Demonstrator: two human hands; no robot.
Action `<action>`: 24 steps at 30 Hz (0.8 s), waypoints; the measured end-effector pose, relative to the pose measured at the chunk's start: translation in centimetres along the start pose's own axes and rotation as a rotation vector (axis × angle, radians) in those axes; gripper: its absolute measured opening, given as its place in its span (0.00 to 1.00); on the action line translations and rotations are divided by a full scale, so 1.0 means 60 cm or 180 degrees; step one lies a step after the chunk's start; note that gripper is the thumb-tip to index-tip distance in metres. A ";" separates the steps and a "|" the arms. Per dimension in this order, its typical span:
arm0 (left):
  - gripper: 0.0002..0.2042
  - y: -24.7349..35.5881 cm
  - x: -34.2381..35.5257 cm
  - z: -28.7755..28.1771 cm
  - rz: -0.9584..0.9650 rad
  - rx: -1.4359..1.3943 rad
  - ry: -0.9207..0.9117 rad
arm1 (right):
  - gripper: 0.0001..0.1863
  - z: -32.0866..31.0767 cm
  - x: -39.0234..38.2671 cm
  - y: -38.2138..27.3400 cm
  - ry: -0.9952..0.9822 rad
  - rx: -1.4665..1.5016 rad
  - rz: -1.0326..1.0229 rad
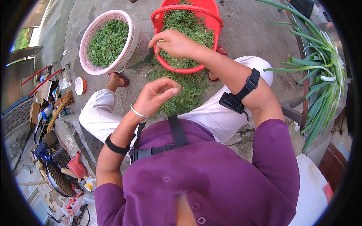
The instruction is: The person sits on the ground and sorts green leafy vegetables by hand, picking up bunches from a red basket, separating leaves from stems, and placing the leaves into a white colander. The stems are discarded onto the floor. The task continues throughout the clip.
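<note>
Right hand [174, 43] hovers at the near-left rim of a round red plastic basket [215, 17] heaped with cut green stems, its fingertips pinched on a thin pale green stem [161, 40] that pokes out toward the basket's handle. Left hand [156, 96] is raised over the person's lap, thumb and forefinger curled together; whether anything lies between them cannot be told. Below and between both hands, a loose pile of green stems [184, 88] spreads on the grey concrete ground [245, 30], its far edge touching the red basket's near wall.

Just left of the red basket stands a round pink perforated plastic basket [130, 41], also filled with greens, tilted toward the person; only a narrow gap separates the two rims. A sandalled foot [118, 78] sits under the pink basket's lower edge. Bare concrete lies open beyond the baskets and to the right of the red one. At the far right, a bunch of long green onions [320, 71] drapes over a raised ledge, well apart from both hands.
</note>
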State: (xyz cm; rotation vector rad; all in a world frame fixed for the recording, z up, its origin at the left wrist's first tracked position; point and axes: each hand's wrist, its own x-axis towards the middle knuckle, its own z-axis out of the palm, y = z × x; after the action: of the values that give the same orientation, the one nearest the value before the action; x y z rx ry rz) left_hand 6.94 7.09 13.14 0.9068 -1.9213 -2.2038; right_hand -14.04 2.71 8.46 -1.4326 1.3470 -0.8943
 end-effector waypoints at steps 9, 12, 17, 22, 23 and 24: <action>0.06 -0.016 0.021 0.123 0.0280 0.1258 -0.1342 | 0.18 0.014 0.008 0.006 -0.0195 0.0048 0.0059; 0.07 -0.021 0.018 0.130 0.0175 0.1341 -0.1219 | 0.19 0.015 0.009 0.005 -0.0206 0.0114 0.0089; 0.07 -0.027 0.020 0.144 0.0436 0.1603 -0.1155 | 0.19 0.015 0.004 -0.005 -0.0209 0.0158 0.0154; 0.08 -0.035 0.022 0.152 0.0576 0.1742 -0.1158 | 0.15 0.010 -0.001 -0.016 -0.0253 0.0108 0.0289; 0.07 -0.036 0.023 0.153 0.0601 0.1773 -0.1143 | 0.15 0.010 -0.001 -0.017 -0.0255 0.0112 0.0311; 0.07 -0.038 0.024 0.154 0.0641 0.1774 -0.1135 | 0.15 0.010 -0.001 -0.018 -0.0262 0.0124 0.0334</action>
State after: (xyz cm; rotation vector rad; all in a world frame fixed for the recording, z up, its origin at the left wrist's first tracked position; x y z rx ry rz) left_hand 2.07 15.06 10.86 0.3379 -2.7283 -1.8344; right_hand -13.18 2.83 9.31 -1.3419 1.3234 -0.7812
